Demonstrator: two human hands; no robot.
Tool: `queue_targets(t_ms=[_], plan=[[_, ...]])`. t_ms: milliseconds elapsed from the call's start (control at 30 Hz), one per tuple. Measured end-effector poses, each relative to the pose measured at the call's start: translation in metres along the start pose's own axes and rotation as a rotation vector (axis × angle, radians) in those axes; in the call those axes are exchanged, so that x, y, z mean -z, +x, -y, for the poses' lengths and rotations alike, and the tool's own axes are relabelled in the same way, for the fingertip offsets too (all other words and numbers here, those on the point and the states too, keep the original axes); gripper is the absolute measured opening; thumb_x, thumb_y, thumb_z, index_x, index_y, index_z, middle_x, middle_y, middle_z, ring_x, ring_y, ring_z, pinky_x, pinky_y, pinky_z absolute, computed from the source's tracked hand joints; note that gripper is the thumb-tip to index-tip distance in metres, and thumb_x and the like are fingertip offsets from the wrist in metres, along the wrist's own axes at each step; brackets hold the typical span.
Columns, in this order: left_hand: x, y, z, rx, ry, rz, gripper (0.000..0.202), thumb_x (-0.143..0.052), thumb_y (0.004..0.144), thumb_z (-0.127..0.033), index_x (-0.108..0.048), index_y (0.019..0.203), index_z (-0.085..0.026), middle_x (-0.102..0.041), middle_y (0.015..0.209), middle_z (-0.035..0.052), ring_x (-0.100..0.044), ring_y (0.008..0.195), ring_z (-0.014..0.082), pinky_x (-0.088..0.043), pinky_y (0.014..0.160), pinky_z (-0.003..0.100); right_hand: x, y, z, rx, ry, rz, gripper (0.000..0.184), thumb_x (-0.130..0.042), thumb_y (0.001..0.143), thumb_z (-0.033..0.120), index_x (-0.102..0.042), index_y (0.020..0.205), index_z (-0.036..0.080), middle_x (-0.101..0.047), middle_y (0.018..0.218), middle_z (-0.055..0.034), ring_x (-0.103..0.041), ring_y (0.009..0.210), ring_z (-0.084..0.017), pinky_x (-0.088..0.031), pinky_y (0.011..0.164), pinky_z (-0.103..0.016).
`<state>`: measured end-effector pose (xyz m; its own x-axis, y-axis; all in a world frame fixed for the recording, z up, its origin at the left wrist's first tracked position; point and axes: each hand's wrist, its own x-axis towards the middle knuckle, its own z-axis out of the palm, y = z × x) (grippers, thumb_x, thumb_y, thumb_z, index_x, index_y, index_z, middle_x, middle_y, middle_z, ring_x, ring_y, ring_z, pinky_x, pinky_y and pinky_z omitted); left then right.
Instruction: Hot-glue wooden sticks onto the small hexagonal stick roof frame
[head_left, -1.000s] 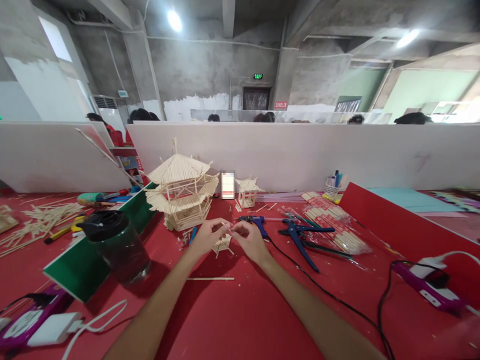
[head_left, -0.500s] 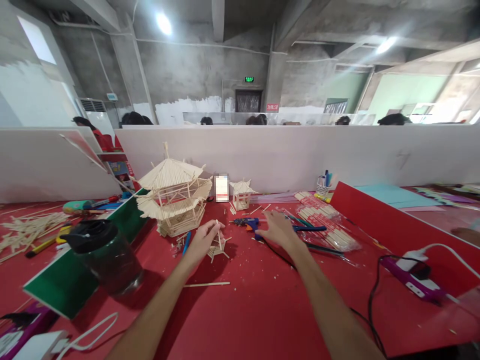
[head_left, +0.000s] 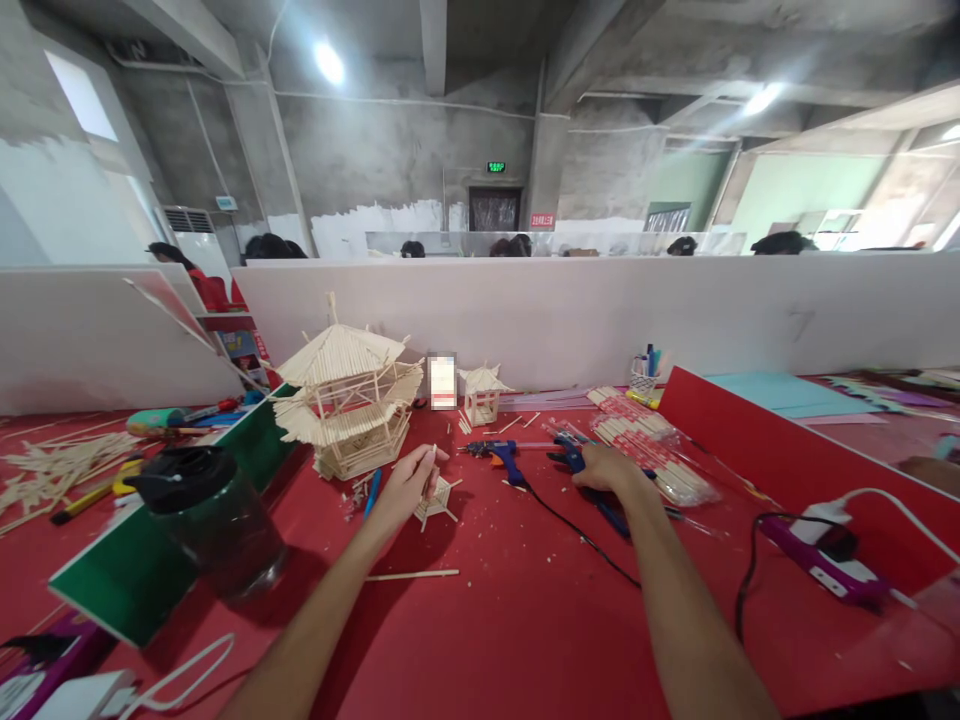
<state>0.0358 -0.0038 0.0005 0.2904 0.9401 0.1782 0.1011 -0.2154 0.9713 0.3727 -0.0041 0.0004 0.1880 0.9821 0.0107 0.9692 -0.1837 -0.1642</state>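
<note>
Caught over a red table (head_left: 480, 640), with the left hand (head_left: 411, 482) pinched together on a small stick (head_left: 434, 448), close beside a hexagonal stick frame (head_left: 437, 506), and the right hand (head_left: 609, 468) laid over a blue cutter (head_left: 572, 457) — impossible to tell whether clamped around it. Lying between the hands, a glue gun (head_left: 511, 463), trailing a black cord (head_left: 576, 534) towards the right forearm. Set behind, from left to right: a large pavilion (head_left: 358, 420), a phone (head_left: 442, 383) with a blurred screen and a small pavilion (head_left: 482, 383). Spread just beyond the right hand, bagged sticks (head_left: 656, 445), with a pen basket (head_left: 643, 380) farther back. Standing near the left forearm, a dark bottle (head_left: 214, 530), blocking part of a green board (head_left: 112, 580). Hidden in part: the frame's near-hand edge, behind the left fingers, and the cutter's middle, under the right hand. Barely visible: the pinched stick, down to a pale tip. Cut off at the left edge, a power strip (head_left: 45, 665). Strewn with crumbs, the tabletop, backed by a white partition (head_left: 525, 310) — with heads (head_left: 274, 247) showing above, before a bare concrete wall (head_left: 405, 140) and a lit exit sign (head_left: 496, 167).
</note>
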Motion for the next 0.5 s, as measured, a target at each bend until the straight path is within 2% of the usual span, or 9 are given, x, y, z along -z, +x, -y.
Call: queue_targets(t_ms=[133,200,267,333,400,500], plan=[[0.0,-0.002,-0.002,-0.016,-0.008,-0.048,0.051,-0.049,0.082,-0.066,-0.057,0.091,-0.016,-0.03,0.052,-0.0102,-0.026,0.041,0.0056,-0.019,0.041,0.019,0.02,-0.006,0.003,-0.013,0.031,-0.092,0.038,-0.063,0.078,0.038,-0.065,0.106,0.012,-0.065,0.11,-0.0222,-0.061,0.106,-0.036,-0.045,0.086,-0.043],[0.001,-0.002,-0.002,-0.029,-0.011,-0.078,0.051,-0.05,0.081,-0.066,-0.058,0.088,-0.016,-0.029,0.051,-0.0104,-0.024,0.041,0.0057,-0.017,0.041,0.019,0.031,-0.011,0.015,0.103,0.192,-0.164,0.034,-0.057,0.084,0.038,-0.063,0.104,0.011,-0.066,0.106,-0.0203,-0.061,0.104,-0.033,-0.044,0.086,-0.04],[0.002,0.0,-0.002,-0.023,-0.031,-0.088,0.052,-0.053,0.078,-0.067,-0.058,0.087,-0.016,-0.029,0.05,-0.0107,-0.023,0.04,0.0055,-0.015,0.04,0.019,0.037,-0.017,0.036,0.27,0.484,-0.179,0.031,-0.049,0.089,0.038,-0.062,0.103,0.014,-0.067,0.103,-0.0147,-0.061,0.101,-0.027,-0.045,0.085,-0.036],[0.003,0.001,-0.002,-0.007,-0.048,-0.08,0.051,-0.057,0.075,-0.067,-0.058,0.086,-0.016,-0.03,0.049,-0.011,-0.022,0.039,0.0053,-0.014,0.039,0.019,0.034,-0.025,0.063,0.385,0.799,-0.12,0.032,-0.042,0.092,0.04,-0.061,0.104,0.017,-0.068,0.101,-0.0098,-0.061,0.097,-0.023,-0.046,0.082,-0.033],[0.004,0.001,-0.003,-0.01,-0.041,-0.075,0.049,-0.059,0.074,-0.065,-0.058,0.084,-0.017,-0.032,0.049,-0.0106,-0.023,0.038,0.0055,-0.015,0.038,0.019,0.023,-0.035,0.093,0.434,1.037,0.025,0.036,-0.04,0.093,0.046,-0.061,0.098,0.017,-0.067,0.09,-0.0068,-0.062,0.087,-0.021,-0.048,0.075,-0.031],[0.005,0.0,-0.008,-0.047,-0.004,-0.085,0.046,-0.058,0.077,-0.062,-0.058,0.083,-0.017,-0.037,0.05,-0.009,-0.028,0.04,0.0063,-0.018,0.039,0.02,0.0,-0.048,0.13,0.492,1.18,0.192,0.039,-0.041,0.094,0.05,-0.061,0.099,0.017,-0.065,0.088,-0.0051,-0.061,0.081,-0.018,-0.047,0.072,-0.028]])
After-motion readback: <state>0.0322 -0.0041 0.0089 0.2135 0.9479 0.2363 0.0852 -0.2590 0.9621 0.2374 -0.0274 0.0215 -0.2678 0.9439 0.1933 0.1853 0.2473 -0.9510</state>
